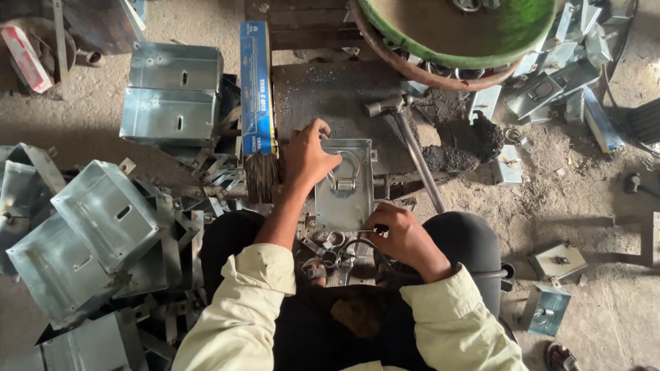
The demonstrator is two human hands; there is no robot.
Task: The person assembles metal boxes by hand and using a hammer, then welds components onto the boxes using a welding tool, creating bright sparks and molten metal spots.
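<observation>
Steadying a flat, rectangular galvanised steel plate (344, 184) with a wire loop handle (346, 168) fixed near its far end, both hands on it. The plate lies flat on the dark, gritty iron worktop (323, 93) just in front of my knees; all positions below are taken from this plate.

Left hand (307, 156): at the plate's far left corner, fingers curled over the edge, thumb toward the handle. Grip closed on that corner, I judge to keep the plate from sliding.

Right hand (402, 237): at the plate's near right corner, fingers pinched shut against the edge. Whether a small part sits between the fingertips, I cannot tell. Holding opposite corners keeps the handle side up and clear.

Surroundings:
- Right of the plate, just beside it: a steel hammer (407, 141) with a long grey shaft, head pointing away from me, within easy reach of the right hand.
- Left of the plate, touching the worktop edge: a long blue cardboard box (256, 86) set on its edge.
- Further left, on the floor: a heap of folded galvanised steel boxes (103, 213), two stacked neatly beyond.
- Near side, between my knees: loose wire loops and rings (335, 242), placed close, probably as stock.
- Beyond the plate: a big green-rimmed round basin (457, 34).
</observation>
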